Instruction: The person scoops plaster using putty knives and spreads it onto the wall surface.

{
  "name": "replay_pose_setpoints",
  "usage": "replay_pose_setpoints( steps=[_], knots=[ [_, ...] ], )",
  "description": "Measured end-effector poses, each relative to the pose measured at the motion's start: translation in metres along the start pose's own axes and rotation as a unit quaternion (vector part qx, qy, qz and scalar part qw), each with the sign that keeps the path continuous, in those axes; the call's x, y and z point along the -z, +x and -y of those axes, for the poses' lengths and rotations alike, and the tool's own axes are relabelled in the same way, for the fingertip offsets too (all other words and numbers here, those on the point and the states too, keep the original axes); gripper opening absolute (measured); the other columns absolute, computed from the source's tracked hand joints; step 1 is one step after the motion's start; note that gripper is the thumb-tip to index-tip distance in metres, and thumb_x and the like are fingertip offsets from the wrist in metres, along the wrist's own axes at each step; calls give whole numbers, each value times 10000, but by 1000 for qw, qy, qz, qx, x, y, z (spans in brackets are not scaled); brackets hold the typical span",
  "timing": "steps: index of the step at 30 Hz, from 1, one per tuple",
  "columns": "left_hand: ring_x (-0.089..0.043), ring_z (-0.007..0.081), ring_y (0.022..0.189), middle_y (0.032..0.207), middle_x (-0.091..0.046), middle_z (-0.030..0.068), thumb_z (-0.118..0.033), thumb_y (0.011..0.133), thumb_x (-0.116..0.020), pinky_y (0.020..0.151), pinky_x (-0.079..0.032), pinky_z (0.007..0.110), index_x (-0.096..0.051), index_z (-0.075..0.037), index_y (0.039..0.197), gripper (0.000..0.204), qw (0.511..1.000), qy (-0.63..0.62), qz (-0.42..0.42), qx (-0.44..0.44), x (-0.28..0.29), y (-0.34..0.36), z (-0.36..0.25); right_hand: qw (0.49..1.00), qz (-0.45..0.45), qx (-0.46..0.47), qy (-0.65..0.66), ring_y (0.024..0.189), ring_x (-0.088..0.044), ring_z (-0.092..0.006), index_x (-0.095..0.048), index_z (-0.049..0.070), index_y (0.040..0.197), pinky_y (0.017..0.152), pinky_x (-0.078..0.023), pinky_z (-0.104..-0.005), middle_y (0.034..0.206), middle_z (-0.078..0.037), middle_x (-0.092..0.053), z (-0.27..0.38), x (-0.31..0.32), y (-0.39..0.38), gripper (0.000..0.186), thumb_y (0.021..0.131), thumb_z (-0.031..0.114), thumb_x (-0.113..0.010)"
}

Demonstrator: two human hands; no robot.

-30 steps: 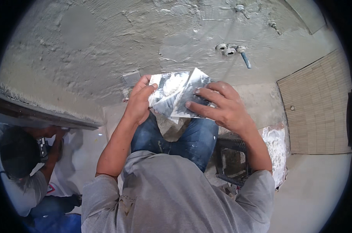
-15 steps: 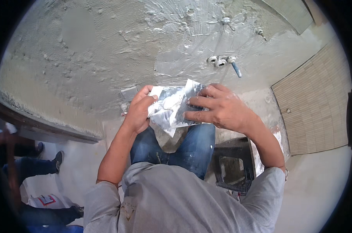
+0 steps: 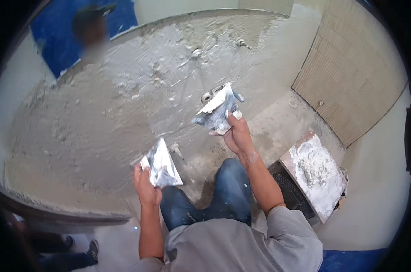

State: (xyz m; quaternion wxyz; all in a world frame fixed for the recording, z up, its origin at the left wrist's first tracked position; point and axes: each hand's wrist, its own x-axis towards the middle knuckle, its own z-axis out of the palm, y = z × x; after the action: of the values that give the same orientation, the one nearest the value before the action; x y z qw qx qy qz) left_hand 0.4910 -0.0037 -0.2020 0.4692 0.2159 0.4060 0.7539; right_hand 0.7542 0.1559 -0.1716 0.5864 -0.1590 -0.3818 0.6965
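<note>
Now left hand (image 3: 146,186) grips bare trowel (image 3: 161,164), right hand (image 3: 236,134) grips loaded trowel (image 3: 217,110); between strokes, next likely pressing plaster onto wall (image 3: 101,118)

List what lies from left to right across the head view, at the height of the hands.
Left hand → plaster-smeared metal trowel blade held in it → right hand holding a second smeared metal trowel → flat board heaped with white plaster → beige tiled wall.
</note>
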Motion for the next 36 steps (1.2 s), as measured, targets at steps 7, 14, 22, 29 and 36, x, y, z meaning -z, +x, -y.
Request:
replay_pose_setpoints(
  steps=[7, 14, 22, 29, 36],
  knots=[
    [-699, 227, 997, 1159, -665, 128, -70, 969, -446, 834, -586, 375, -526, -13, 1234, 283, 999, 5, 4, 32, 27, -20, 10, 773, -107, 402, -479, 897, -685, -263, -667, 75, 1191, 768, -568, -381, 1120, -81, -684, 79, -9, 84, 259, 940, 40, -614],
    [-701, 210, 968, 1145, -670, 121, -73, 955, -446, 791, -605, 357, -531, -20, 1219, 282, 1000, -8, 0, 9, 34, -27, 9, 351, -62, 668, -653, 1017, -633, -269, -695, 205, 1238, 856, -543, -378, 1148, -44, -665, 112, -49, 170, 562, 739, -49, -651],
    [-686, 230, 1007, 1148, -651, 148, -59, 982, -435, 880, -571, 379, -497, -10, 1231, 261, 1000, -15, -10, 17, 45, -33, 5, 279, -92, 680, -671, 1040, -603, -238, -610, 298, 1348, 825, -505, -374, 1167, -22, -618, 91, -61, 214, 580, 821, 63, -669],
    [-679, 236, 1036, 1178, -648, 148, -74, 991, -450, 891, -566, 388, -497, -13, 1243, 264, 1000, -20, -11, 4, 50, -33, 8, 282, -97, 657, -692, 1001, -563, -225, -634, 308, 1373, 865, -463, -369, 1211, -15, -607, 76, -48, 231, 580, 833, 101, -683],
    [-683, 224, 1017, 1166, -656, 126, -97, 985, -460, 849, -579, 380, -507, -25, 1254, 282, 999, -8, -29, 27, 58, -34, 8, 313, -30, 606, -731, 1061, -563, -205, -673, 308, 1332, 885, -441, -363, 1212, 4, -602, 88, -2, 189, 566, 837, 38, -626]
  ],
)
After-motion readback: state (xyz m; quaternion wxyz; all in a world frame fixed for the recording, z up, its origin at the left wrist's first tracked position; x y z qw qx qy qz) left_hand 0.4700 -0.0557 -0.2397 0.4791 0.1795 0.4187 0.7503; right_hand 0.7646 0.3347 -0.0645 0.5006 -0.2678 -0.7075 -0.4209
